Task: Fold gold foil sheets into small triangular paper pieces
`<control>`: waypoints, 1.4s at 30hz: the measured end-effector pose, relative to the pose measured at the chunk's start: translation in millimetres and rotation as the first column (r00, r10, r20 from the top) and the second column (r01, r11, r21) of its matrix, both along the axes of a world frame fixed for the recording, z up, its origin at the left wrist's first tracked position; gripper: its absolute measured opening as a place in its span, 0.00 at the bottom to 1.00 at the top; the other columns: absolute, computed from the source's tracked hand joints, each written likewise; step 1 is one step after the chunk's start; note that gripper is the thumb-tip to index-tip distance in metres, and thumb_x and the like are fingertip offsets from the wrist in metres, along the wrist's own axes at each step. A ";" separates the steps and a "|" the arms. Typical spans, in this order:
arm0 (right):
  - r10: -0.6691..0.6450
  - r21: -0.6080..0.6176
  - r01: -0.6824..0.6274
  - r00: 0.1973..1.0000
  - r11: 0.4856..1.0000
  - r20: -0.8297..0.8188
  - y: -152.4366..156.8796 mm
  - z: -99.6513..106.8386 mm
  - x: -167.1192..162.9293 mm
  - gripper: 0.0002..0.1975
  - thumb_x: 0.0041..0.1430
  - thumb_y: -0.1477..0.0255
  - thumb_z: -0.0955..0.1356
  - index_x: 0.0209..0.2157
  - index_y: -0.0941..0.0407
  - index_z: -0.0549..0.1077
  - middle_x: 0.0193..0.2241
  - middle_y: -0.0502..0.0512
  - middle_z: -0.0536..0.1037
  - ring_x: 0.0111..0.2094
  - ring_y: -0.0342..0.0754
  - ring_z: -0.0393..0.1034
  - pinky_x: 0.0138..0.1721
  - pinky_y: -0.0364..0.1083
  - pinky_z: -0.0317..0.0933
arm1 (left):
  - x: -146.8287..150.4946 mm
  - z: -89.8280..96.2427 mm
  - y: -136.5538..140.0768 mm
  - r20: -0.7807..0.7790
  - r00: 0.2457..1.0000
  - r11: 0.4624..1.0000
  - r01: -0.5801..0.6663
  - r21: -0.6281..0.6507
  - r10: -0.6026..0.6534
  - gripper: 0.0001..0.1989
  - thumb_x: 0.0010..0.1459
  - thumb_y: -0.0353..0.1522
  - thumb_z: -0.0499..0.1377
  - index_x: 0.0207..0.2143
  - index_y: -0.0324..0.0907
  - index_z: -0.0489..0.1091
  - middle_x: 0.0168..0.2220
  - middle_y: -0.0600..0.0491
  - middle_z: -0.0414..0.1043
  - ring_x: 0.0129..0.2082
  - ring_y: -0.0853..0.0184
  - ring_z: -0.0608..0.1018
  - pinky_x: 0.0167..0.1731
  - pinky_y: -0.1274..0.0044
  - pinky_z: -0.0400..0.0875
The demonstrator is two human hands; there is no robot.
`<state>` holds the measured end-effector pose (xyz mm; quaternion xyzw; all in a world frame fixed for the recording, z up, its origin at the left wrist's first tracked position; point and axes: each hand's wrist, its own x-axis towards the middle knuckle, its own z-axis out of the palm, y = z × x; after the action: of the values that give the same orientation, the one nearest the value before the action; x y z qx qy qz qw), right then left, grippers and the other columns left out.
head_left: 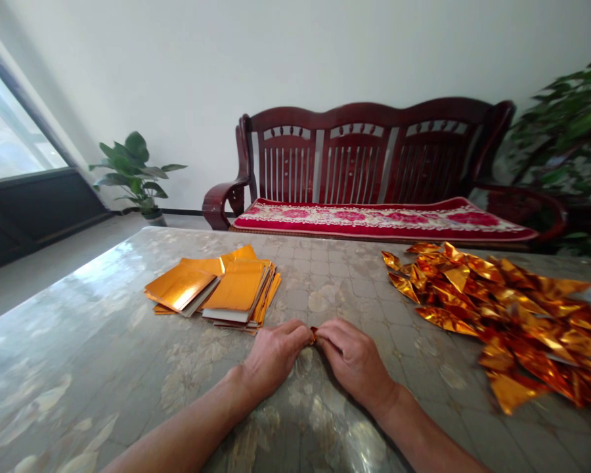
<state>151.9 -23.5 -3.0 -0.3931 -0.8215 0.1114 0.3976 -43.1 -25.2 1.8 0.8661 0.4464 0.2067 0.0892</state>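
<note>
My left hand and my right hand meet near the middle of the table, both closed in a pinch. Between their fingertips shows a small bit of gold foil paper; the fingers cover most of it. Just beyond my left hand lie stacks of flat gold foil sheets, with pale undersides showing at the edges. To the right spreads a large heap of folded gold foil pieces, shiny and pointed at the ends, apart from my right hand.
The table has a glossy, flower-patterned cover. Behind it stands a dark red wooden bench with a red floral cushion. A potted plant is at the left, and leafy greenery at the right.
</note>
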 end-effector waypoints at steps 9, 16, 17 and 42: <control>-0.022 0.012 0.022 0.999 1.000 0.042 -3.1 1.5 -3.2 0.08 0.65 0.76 0.64 0.34 0.56 0.75 0.30 0.54 0.75 0.34 0.46 0.69 0.37 0.43 0.63 | 1.9 -2.0 -0.5 -0.017 1.000 1.000 -0.001 0.024 0.001 0.12 0.69 0.34 0.47 0.36 0.45 0.68 0.34 0.57 0.72 0.32 0.71 0.75 0.32 0.81 0.63; -0.040 0.032 0.038 0.998 0.999 0.052 -7.0 1.5 -4.6 0.09 0.65 0.76 0.63 0.33 0.56 0.75 0.29 0.54 0.75 0.33 0.46 0.69 0.38 0.44 0.62 | 3.2 -3.8 -3.8 -0.012 1.000 0.999 0.009 0.049 -0.008 0.12 0.69 0.34 0.47 0.35 0.44 0.68 0.33 0.56 0.72 0.33 0.71 0.75 0.34 0.80 0.65; -0.043 0.035 0.042 0.998 0.999 0.052 -7.3 1.4 -4.9 0.09 0.64 0.77 0.63 0.33 0.56 0.75 0.29 0.54 0.75 0.33 0.46 0.69 0.38 0.44 0.62 | 3.4 -4.0 -4.2 -0.007 1.000 0.998 0.015 0.054 -0.014 0.12 0.69 0.34 0.47 0.35 0.44 0.68 0.33 0.56 0.72 0.33 0.71 0.75 0.34 0.80 0.65; -0.067 0.025 0.069 0.994 0.997 -0.086 5.6 -0.9 8.5 0.13 0.58 0.82 0.62 0.35 0.54 0.75 0.34 0.54 0.77 0.37 0.47 0.72 0.41 0.45 0.67 | 0.9 -5.2 4.7 0.418 0.895 0.979 -0.084 -0.186 0.156 0.05 0.58 0.29 0.60 0.38 0.44 0.71 0.30 0.59 0.74 0.29 0.71 0.74 0.31 0.81 0.68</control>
<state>160.4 -18.0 -4.0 -0.4101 -0.7915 0.1029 0.4413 -42.2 -20.5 -3.4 0.7594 0.4839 0.3606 0.2432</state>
